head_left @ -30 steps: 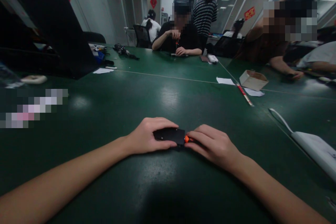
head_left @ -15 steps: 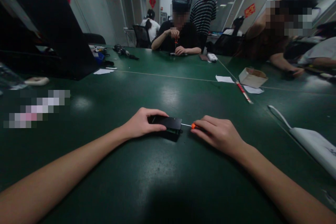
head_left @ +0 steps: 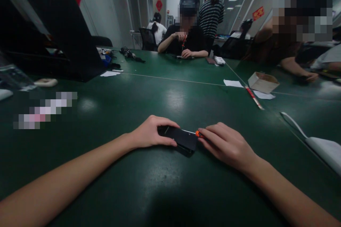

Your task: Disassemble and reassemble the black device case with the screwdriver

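My left hand (head_left: 151, 133) is closed around the left end of a flat black rectangular device (head_left: 183, 138), thumb on the near side and fingers on the far side. The device is held tilted over the green table, its right end angled toward me. In my right hand (head_left: 229, 145) is a screwdriver (head_left: 197, 133) with an orange and black handle, gripped between thumb and fingers. Its thin metal shaft points left along the device's far edge. The fingers of my left hand and the device's edge hide the tip, so I cannot tell whether it touches.
The green table (head_left: 149, 95) spreads all around. A white power strip (head_left: 325, 150) with a cord lies at the right, an open box (head_left: 263, 82) beyond it. A dark panel (head_left: 61, 28) stands at the left. Across the table a person (head_left: 183, 32) holds a screwdriver.
The black device has turned so its right end points more toward me. The screwdriver shaft has gone from the device's right end to its far edge. The view has shifted slightly left.
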### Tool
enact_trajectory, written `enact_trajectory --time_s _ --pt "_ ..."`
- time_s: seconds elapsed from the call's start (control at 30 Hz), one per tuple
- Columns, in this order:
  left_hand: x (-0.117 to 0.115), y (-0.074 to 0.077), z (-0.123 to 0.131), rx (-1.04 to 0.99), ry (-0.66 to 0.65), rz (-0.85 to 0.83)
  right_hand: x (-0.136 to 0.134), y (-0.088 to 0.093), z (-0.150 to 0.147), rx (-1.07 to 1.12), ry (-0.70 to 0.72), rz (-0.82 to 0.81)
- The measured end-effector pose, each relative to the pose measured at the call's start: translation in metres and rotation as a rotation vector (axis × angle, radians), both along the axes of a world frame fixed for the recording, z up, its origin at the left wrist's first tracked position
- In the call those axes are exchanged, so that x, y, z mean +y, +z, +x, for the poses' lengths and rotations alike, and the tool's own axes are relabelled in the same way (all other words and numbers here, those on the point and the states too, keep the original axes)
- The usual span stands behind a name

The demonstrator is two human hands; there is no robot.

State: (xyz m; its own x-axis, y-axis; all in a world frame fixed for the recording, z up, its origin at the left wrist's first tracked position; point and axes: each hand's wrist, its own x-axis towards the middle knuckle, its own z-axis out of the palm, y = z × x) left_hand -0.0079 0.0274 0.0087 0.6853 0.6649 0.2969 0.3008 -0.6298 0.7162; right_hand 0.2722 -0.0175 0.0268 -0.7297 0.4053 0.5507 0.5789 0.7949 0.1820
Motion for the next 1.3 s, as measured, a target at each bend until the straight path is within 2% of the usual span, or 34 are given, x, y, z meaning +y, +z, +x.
enact_trajectory --time_s 0.13,0.23,0.4,0.5,0.63,0.7,0.77,0.87,1.03,1.1,1.17,1.3 --pt "0.0 0.0 0.0 -0.031 0.0 0.005 -0.002 -0.002 -0.006 0.074 0.006 -0.122" --pt "-0.001 -0.001 0.002 -0.048 -0.016 0.018 -0.003 -0.002 -0.013 0.218 0.007 -0.313" --pt "-0.002 -0.001 0.003 -0.064 -0.026 0.035 -0.003 0.0 -0.022 0.373 -0.128 -0.72" --pt "-0.002 0.0 0.003 -0.067 -0.025 0.05 -0.001 0.001 -0.022 0.402 -0.149 -0.829" --pt "-0.005 0.003 0.003 -0.072 -0.019 0.058 0.004 0.0 -0.012 0.393 -0.159 -0.778" --pt "-0.004 0.002 0.003 -0.103 0.011 0.008 0.009 0.0 -0.005 0.392 -0.178 -0.725" --pt "-0.002 -0.001 0.004 -0.201 0.07 -0.105 0.013 -0.002 0.002 0.396 -0.222 -0.662" --pt "0.006 -0.009 0.004 -0.459 0.173 -0.335 0.017 -0.008 0.008 0.353 -0.302 -0.556" --pt "0.018 -0.013 0.005 -0.772 0.213 -0.704 0.017 -0.014 0.006 0.245 -0.402 -0.422" --pt "0.019 -0.011 0.005 -0.839 0.205 -0.827 0.014 -0.014 0.004 0.268 -0.375 -0.356" --pt "0.018 -0.009 0.006 -0.857 0.174 -0.885 0.009 -0.012 0.001 0.29 -0.291 -0.322" --pt "0.014 -0.008 0.009 -0.834 0.138 -0.902 -0.007 -0.011 -0.017 0.245 -0.152 -0.398"
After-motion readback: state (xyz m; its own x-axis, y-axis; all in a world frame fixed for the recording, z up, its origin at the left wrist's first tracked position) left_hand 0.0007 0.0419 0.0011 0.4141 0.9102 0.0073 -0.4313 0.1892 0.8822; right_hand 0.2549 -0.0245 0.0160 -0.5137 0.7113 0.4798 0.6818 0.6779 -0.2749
